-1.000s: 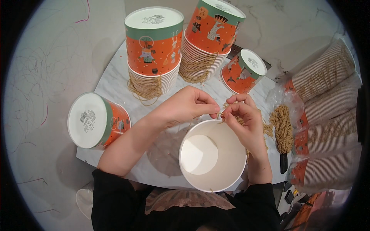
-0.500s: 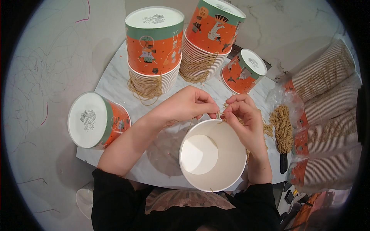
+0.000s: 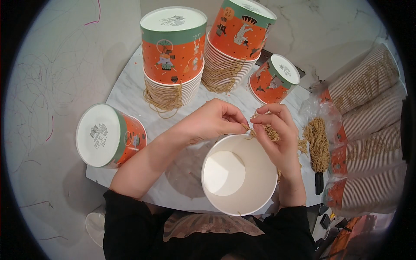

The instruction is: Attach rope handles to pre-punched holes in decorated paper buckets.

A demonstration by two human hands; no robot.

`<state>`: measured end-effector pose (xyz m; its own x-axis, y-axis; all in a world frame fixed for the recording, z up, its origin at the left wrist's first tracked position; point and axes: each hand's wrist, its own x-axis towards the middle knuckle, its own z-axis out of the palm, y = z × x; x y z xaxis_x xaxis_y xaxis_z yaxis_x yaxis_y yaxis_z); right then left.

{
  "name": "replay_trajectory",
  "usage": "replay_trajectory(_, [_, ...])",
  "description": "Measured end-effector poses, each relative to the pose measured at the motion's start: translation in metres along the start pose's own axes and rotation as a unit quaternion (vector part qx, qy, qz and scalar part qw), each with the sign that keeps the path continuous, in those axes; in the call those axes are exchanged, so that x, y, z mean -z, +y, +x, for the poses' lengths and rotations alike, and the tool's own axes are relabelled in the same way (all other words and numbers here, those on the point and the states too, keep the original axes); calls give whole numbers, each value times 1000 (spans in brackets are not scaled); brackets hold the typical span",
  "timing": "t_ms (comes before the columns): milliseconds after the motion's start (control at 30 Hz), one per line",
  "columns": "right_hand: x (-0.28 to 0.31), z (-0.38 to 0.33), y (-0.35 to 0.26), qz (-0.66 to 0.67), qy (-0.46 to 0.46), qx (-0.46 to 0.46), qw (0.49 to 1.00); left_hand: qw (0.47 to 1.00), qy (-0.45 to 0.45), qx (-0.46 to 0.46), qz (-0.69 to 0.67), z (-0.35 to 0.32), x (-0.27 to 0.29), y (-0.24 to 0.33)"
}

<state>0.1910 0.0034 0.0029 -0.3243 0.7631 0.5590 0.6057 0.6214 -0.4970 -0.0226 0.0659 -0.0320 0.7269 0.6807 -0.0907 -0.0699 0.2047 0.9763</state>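
A white-lined paper bucket (image 3: 262, 186) stands mouth up on the table in front of me. Above its far rim my left hand (image 3: 225, 117) is closed, thumb and fingertips pinching a thin tan cord (image 3: 247, 127). My right hand (image 3: 277, 134) is beside it, thumb and index finger closed on the same cord, its other fingers loosely curled. A small tan cord end also pokes out at the bucket's near rim. Behind the right hand lies more tan cord (image 3: 272, 132), partly hidden by the fingers.
Two tall stacks of upturned orange-and-green buckets (image 3: 173, 56) (image 3: 240, 34) stand at the back, cords hanging from them. Single upturned buckets stand right (image 3: 273, 82) and left (image 3: 130, 141). A cord bundle (image 3: 320, 145) lies right, beside bagged bucket stacks (image 3: 368, 117).
My left thumb and fingers have moved slightly right along the cord, toward my right hand. The right fingers have shifted a little. The bucket has hardly moved.
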Motion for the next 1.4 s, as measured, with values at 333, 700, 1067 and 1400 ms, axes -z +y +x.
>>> replay_trajectory(333, [2, -1, -8, -68, -42, 44, 996, 999, 2, -14, 40, 0, -3, -1])
replay_trajectory(700, [0, 2, -3, -101, -26, 97, 990, 1000, -5, 8, 27, 1, -4, -1])
replay_trajectory(1067, [3, 2, -3, -74, -29, 49, 996, 999, -19, 5, 46, 0, -4, 1])
replay_trajectory(1400, [2, 3, -1, -42, -34, 12, 998, 998, 53, -31, -1, 3, -6, -2])
